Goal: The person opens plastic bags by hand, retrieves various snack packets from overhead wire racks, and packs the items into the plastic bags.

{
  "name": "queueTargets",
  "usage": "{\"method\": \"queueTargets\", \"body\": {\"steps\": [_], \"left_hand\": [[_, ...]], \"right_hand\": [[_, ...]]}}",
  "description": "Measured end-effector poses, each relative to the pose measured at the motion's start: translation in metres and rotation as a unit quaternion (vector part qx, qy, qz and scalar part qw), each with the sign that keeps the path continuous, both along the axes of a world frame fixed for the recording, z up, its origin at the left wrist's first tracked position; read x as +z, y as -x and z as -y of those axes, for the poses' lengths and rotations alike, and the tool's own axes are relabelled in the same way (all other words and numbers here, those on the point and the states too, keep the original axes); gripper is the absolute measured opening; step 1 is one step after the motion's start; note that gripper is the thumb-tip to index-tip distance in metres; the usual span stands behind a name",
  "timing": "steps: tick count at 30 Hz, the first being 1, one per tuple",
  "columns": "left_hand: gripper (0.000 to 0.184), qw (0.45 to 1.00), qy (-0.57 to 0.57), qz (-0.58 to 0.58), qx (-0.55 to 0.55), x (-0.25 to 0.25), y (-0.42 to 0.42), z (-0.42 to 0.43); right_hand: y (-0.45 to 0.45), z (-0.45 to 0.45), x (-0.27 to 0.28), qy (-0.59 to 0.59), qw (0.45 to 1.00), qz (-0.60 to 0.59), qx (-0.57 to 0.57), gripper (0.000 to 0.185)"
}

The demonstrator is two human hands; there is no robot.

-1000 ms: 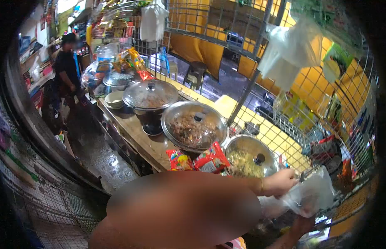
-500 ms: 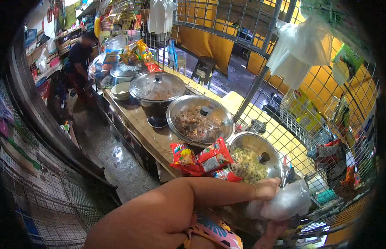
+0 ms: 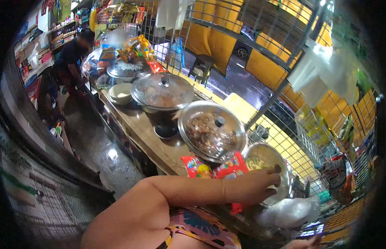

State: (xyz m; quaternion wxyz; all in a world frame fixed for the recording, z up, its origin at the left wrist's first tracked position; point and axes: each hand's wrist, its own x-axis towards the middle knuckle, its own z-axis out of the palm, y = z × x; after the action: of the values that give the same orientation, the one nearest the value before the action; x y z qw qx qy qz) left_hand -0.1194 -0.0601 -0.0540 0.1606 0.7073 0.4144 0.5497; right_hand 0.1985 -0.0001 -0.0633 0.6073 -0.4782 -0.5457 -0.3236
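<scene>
My left hand (image 3: 256,185) reaches across above the snack packets, over the edge of the rightmost pot (image 3: 287,182). Its fingers are bent but apart. The dark lid knob (image 3: 277,169) is right at its upper fingertips, with no closed grip visible. That pot's glass lid shows yellowish food under it. A whitish translucent plastic bag (image 3: 290,212) lies just below and right of this hand, apart from it. My right hand (image 3: 304,243) shows only partly at the bottom edge, below the bag; its grip is blurred and cut off.
Red snack packets (image 3: 197,167) lie before a lidded pan of dark food (image 3: 211,132). Farther left are another lidded pot (image 3: 163,91) and stacked bowls (image 3: 120,94). Wire mesh (image 3: 259,45) with hanging plastic bags (image 3: 323,74) borders the counter. A person (image 3: 72,60) stands at the far left.
My left hand has left the plastic bag and moved up and left to the pot lid's knob. My right hand has shifted down and right. The view has turned somewhat.
</scene>
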Motion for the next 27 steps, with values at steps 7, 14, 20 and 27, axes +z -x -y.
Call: {"method": "queueTargets", "body": {"steps": [7, 14, 20, 27], "left_hand": [[0.022, 0.993, 0.036, -0.035, 0.102, -0.016, 0.168, 0.079], [0.018, 0.965, 0.121, 0.032, 0.231, -0.022, 0.297, 0.137], [0.025, 0.944, 0.019, 0.013, 0.329, -0.065, 0.383, 0.142], [0.039, 0.809, -0.159, -0.111, 0.554, 0.023, 0.569, 0.198]], "right_hand": [[0.168, 0.056, 0.045, -0.152, 0.978, 0.114, 0.089, 0.016], [0.310, 0.072, 0.091, -0.089, 0.897, 0.297, 0.315, 0.011], [0.432, 0.060, 0.140, -0.014, 0.749, 0.398, 0.529, 0.022], [0.565, 0.081, 0.151, 0.046, 0.617, 0.467, 0.632, 0.024]]}}
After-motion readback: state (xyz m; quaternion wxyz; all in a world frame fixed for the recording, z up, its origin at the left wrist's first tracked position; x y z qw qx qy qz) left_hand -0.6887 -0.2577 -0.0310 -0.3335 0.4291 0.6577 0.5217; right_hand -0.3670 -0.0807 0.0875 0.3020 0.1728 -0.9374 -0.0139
